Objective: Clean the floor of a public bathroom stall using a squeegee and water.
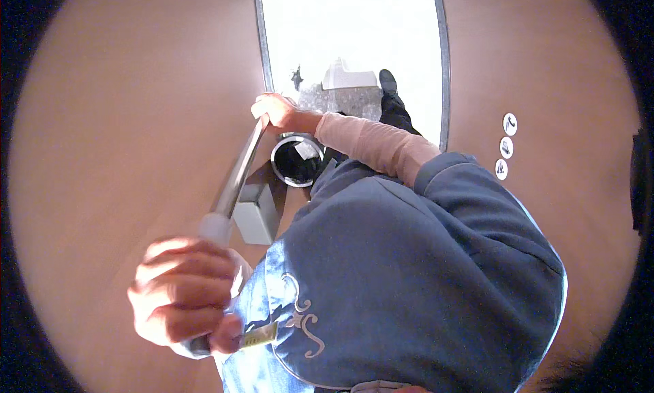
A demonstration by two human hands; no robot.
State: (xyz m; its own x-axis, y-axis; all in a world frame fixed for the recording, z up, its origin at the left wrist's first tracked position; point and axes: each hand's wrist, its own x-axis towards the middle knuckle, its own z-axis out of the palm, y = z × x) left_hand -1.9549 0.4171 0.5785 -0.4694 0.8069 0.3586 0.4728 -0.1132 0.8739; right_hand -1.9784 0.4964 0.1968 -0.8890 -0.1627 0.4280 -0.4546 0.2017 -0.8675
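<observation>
My left hand [184,293], large and slightly blurred at lower left, is closed around the upper end of a shiny metal pole [240,173] with a pale collar. The pole's dark end piece shows below the fingers. A yellow tag [259,336] bearing marks is beside my thumb, against the blue apron; how it is attached cannot be told. Further along the pole, my right hand [276,111] grips it near the doorway's left edge, its pink sleeve reaching across from the right. The pole's far end is hidden behind that hand.
Under the pole stand a round, dark-centred container [274,160] with a silver rim and a pale box [255,222]. Brown walls [127,112] flank an overexposed doorway [259,35]. Three round pictogram stickers [506,148] are on the right wall. A black shoe [388,80] is on the floor.
</observation>
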